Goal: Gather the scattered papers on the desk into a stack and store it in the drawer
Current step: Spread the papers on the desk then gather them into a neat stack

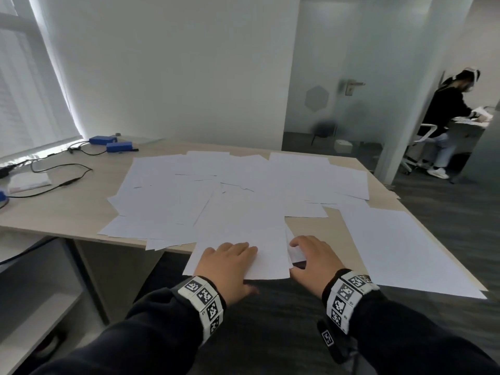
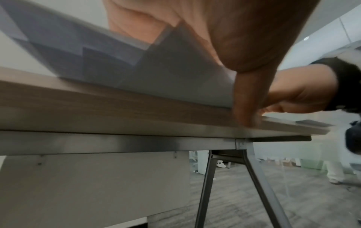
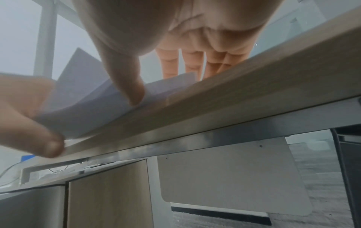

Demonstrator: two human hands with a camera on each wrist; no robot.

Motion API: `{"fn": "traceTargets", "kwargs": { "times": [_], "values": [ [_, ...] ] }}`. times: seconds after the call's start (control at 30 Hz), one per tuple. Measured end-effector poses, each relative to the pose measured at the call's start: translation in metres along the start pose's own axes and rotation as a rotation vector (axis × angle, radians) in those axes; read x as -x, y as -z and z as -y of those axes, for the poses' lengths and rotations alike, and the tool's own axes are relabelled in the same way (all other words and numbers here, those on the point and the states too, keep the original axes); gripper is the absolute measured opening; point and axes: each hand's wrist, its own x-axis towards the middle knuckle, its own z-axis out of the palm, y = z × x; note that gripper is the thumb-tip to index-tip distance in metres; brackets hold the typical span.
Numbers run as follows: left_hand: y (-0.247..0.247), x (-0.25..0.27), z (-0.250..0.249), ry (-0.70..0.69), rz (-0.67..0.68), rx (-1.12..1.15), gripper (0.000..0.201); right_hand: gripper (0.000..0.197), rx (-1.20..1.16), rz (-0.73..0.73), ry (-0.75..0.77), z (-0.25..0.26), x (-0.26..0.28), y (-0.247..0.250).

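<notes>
Several white papers (image 1: 216, 190) lie scattered and overlapping across the wooden desk (image 1: 67, 207). One front sheet (image 1: 243, 231) overhangs the desk's near edge. My left hand (image 1: 230, 263) lies on that sheet with its fingers on top and its thumb (image 2: 244, 100) under the overhang at the desk edge, pinching it. Just to the right, my right hand (image 1: 305, 255) rests with spread fingers on the desk, touching the sheet's right edge and a small paper corner (image 1: 296, 253); its thumb (image 3: 134, 95) presses on paper. Another large sheet (image 1: 400, 247) lies at the right corner. No drawer is visible.
Two blue boxes (image 1: 108, 143), black cables (image 1: 62, 171) and a white packet (image 1: 29, 181) sit at the desk's left. A low cabinet (image 1: 40, 280) stands left of me. Metal legs (image 2: 207, 185) hold the desk. A person (image 1: 446, 125) works at the back right.
</notes>
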Motion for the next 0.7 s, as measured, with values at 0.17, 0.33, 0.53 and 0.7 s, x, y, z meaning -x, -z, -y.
{"fn": "traceTargets", "kwargs": {
  "times": [0.17, 0.33, 0.53, 0.7],
  "values": [
    [-0.004, -0.001, 0.017, 0.032, -0.099, -0.021, 0.050, 0.032, -0.249, -0.056, 0.036, -0.005, 0.011, 0.005],
    [0.002, 0.006, 0.024, 0.046, -0.160, 0.054, 0.045, 0.016, -0.547, -0.179, -0.179, -0.007, 0.012, 0.015],
    [0.021, 0.031, 0.035, -0.044, -0.413, 0.163, 0.040, 0.063, -0.954, 0.125, -0.481, 0.011, 0.006, 0.017],
    [0.016, 0.050, 0.038, -0.150, -0.431, 0.160, 0.042, 0.038, -1.211, 0.161, -0.537, 0.025, -0.004, 0.008]
  ]
}}
